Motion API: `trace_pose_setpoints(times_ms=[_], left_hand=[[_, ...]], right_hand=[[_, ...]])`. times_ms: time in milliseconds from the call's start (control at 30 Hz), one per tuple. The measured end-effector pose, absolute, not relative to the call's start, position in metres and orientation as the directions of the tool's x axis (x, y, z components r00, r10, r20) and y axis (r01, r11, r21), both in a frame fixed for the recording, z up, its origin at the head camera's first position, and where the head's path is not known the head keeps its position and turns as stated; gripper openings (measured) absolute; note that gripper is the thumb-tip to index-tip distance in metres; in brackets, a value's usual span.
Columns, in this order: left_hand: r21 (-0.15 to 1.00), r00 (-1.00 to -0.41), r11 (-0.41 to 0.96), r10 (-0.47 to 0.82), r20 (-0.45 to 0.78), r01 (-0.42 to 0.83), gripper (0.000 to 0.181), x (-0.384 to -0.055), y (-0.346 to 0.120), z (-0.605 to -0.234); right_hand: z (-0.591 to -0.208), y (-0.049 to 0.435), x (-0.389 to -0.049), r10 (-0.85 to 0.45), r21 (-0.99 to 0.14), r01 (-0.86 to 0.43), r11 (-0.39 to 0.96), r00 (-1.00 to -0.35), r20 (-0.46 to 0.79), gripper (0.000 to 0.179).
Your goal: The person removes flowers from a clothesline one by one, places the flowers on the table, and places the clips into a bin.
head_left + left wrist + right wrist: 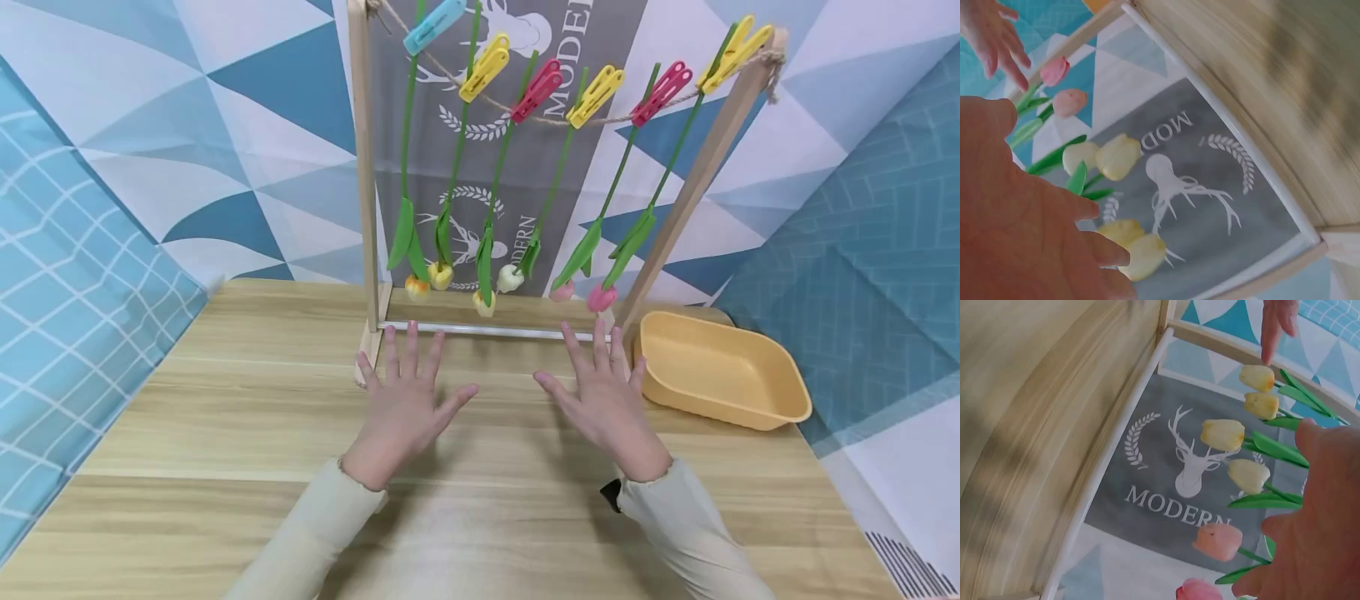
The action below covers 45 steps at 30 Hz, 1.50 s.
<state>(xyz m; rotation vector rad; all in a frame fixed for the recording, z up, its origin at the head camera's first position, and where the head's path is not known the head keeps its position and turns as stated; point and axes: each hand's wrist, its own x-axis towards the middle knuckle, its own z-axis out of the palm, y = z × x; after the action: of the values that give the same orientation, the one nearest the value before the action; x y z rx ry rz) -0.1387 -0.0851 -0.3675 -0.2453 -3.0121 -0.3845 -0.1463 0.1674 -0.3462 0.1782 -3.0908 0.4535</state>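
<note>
My left hand (405,412) hovers over the table with fingers spread wide and nothing in it. Just as bare, my right hand (607,408) spreads its fingers too, near the front of a wooden frame (366,167). Several artificial tulips hang head down from the frame's twine (553,122), among them an orange-yellow one (417,287), a white one (511,278) and a bright pink one (602,297). Clothespins clip their stems: a blue one (435,27), plus yellow ones (485,68) and red ones (537,90). In both wrist views the blooms appear beyond the fingers.
A pale rod (495,332) crosses the frame low down, just beyond the fingertips. To the right stands a yellow-orange plastic basin (720,367). The wooden table (187,433) meets patterned cloth (277,125) at the back. Something small and black (611,494) shows by the right cuff.
</note>
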Motion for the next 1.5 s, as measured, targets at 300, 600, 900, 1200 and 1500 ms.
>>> trace_pose_setpoints(times_ms=[300, 600, 900, 1200, 1500], left_hand=[[0.326, -0.995, 0.941, 0.073, 0.064, 0.09, 0.086, -0.153, -0.117, -0.364], [0.436, -0.989, 0.896, 0.015, 0.144, 0.077, 0.083, -0.182, -0.152, -0.351], [0.766, -0.986, 0.634, -0.039, 0.162, 0.101, 0.073, -0.22, -0.177, -0.35], [0.844, -0.984, 0.529, -0.083, 0.158, 0.091, 0.068, -0.245, -0.178, -0.358], [0.85, -0.967, 0.513, -0.136, 0.217, 0.118, 0.047, -0.261, -0.175, -0.37]], right_hand=[[-0.347, 0.195, -0.155, -0.079, -0.335, -0.084, 0.938, -0.997, 0.028, 0.081], [-0.329, 0.23, -0.178, 0.009, -0.473, -0.117, 0.873, -0.967, 0.256, 0.077], [-0.312, 0.252, -0.21, 0.16, -0.717, -0.027, 0.696, -0.968, 0.192, 0.076], [-0.312, 0.256, -0.241, 0.199, -0.783, 0.042, 0.621, -0.974, 0.106, 0.073], [-0.316, 0.257, -0.255, 0.206, -0.803, 0.049, 0.594, -0.974, 0.094, 0.067]])
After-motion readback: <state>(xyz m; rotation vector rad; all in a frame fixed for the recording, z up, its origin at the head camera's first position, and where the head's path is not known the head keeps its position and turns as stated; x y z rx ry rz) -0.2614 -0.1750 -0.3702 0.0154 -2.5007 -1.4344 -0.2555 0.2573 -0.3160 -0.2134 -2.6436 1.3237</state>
